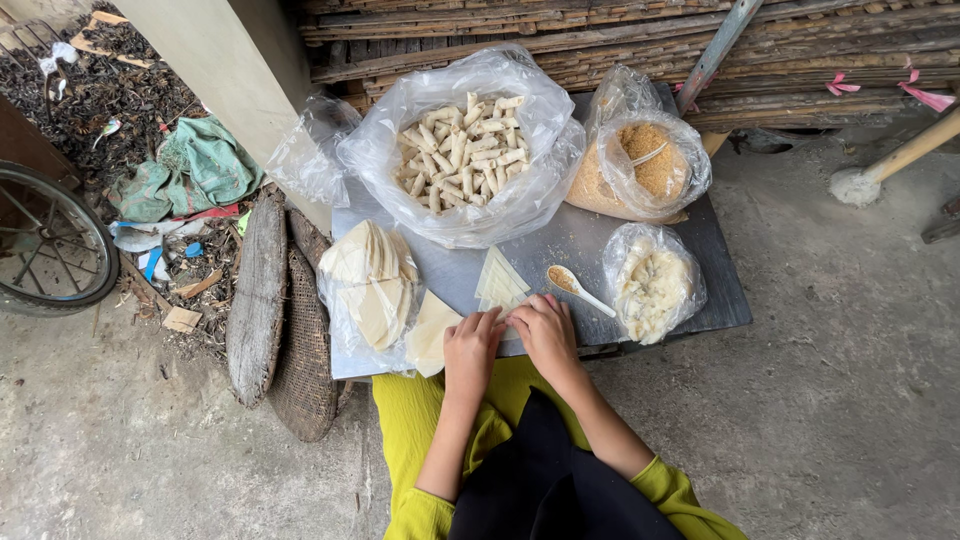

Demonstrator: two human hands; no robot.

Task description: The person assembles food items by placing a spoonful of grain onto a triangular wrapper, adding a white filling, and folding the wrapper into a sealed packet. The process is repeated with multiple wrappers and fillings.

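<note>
1. Both hands, left hand and right hand, press together, probably pinching a wrapper at the tabletop six o'clock edge.
2. Roll tight, evenly.
3. Wrapper stack at twelve o'clock.

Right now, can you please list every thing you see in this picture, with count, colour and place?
table: one, dark grey, centre
bag of rolls: one, clear, pale rolls, table's back
bag of crumbs: one, clear, orange-brown filling, back right
bag of white filling: one, clear, right edge
spoon: one, white, beside the white filling
cut wrappers: small stack, cream, centre
round wrappers: stack, cream, in plastic, left edge
baskets: two, brown, left of the table
wheel: one, black, far left
cloth: one, green, upper left
left hand: table's front edge
right hand: beside it, fingers curled
</note>
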